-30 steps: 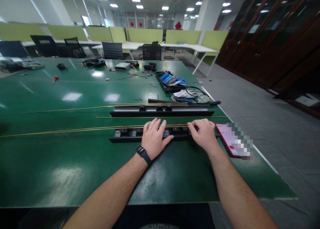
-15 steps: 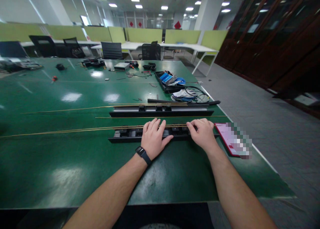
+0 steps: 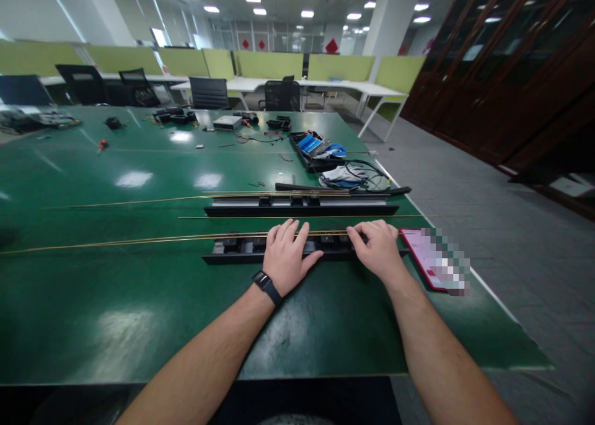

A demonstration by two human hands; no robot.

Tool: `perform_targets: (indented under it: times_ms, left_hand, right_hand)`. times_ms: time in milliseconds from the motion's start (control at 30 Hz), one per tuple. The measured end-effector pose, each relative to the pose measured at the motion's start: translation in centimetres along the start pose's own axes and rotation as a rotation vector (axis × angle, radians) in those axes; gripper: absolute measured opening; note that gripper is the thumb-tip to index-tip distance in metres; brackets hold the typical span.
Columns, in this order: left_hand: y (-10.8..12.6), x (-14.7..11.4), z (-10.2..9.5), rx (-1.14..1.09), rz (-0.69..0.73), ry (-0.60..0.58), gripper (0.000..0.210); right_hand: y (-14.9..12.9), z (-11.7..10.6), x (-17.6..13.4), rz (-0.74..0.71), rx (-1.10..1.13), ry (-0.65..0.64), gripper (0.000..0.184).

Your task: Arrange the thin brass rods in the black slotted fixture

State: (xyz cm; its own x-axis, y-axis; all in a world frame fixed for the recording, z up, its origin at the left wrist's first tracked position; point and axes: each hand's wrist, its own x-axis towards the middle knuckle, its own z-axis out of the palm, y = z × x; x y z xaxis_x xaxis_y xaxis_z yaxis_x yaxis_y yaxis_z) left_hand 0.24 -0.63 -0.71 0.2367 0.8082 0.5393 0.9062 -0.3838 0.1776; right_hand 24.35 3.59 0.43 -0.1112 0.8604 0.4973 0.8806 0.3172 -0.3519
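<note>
My left hand (image 3: 286, 254) lies across the middle of a black metal channel (image 3: 232, 259), with fingers stretched over thin brass-coloured rods (image 3: 153, 241) and the thumb apart. The rods run along the channel's far side and extend well past its left end. Toward the channel's right end, my right hand (image 3: 377, 246) is closed in a pinch at the rods; how many it grips is hidden. Dark blocks (image 3: 328, 239) sit inside the channel. Just beyond it, a single brass-coloured rod (image 3: 214, 217) lies on the table.
A second black channel (image 3: 302, 211) with rods along it lies farther back. To the right rests a red-edged phone or tablet (image 3: 421, 258), partly blurred. Behind are a black tray (image 3: 302, 155) with blue items, gloves (image 3: 344, 176) and cables. The green table's (image 3: 116, 301) right edge runs alongside.
The view has shifted very slightly. Both hands keep their places on the channel and rods.
</note>
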Motion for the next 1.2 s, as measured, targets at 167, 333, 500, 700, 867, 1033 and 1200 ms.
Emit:
perform_targets:
  times_ms: [167, 333, 500, 700, 867, 1033, 1200]
  left_hand:
    - [-0.09, -0.02, 0.04, -0.002, -0.006, 0.004, 0.061]
    - [-0.22, -0.06, 0.15, -0.007, 0.004, 0.009, 0.06]
    - [-0.1, 0.01, -0.01, -0.002, -0.001, 0.004, 0.06]
    - [-0.04, 0.03, -0.1, -0.001, -0.005, 0.001, 0.06]
    - [-0.07, 0.01, -0.01, -0.002, -0.004, 0.004, 0.061]
    - [-0.12, -0.03, 0.13, -0.006, -0.009, 0.005, 0.061]
    - [-0.14, -0.04, 0.11, -0.012, -0.003, 0.003, 0.06]
  right_hand:
    - [-0.04, 0.13, -0.02, -0.002, 0.005, -0.003, 0.034]
    - [0.17, 0.2, 0.05, -0.003, -0.025, 0.007, 0.035]
    - [0.52, 0.14, 0.09, 0.005, -0.055, 0.007, 0.035]
    - [0.24, -0.03, 0.0, 0.002, -0.024, 0.019, 0.033]
    - [0.01, 0.08, -0.01, -0.006, 0.0, -0.001, 0.032]
    - [0.06, 0.2, 0.04, 0.005, -0.002, -0.002, 0.031]
    - [0.24, 0.14, 0.05, -0.002, -0.024, 0.016, 0.032]
